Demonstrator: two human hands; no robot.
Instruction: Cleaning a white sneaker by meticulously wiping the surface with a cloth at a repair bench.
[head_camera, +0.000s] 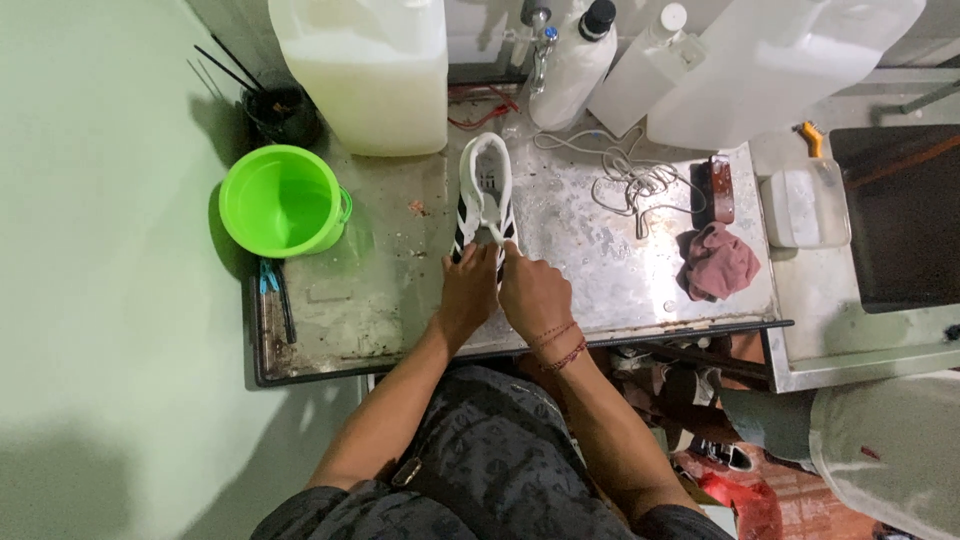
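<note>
A white shoe with black side stripes lies on a wet metal tray table, its opening pointing away from me. My left hand and my right hand sit side by side on the shoe's near end, fingers closed over its front part. The toe is hidden under both hands. Red thread bracelets circle my right wrist.
A bright green bucket stands at the left. Large translucent jugs and bottles line the back. Loose white laces, a brush and a pink rag lie right of the shoe. A white container sits far right.
</note>
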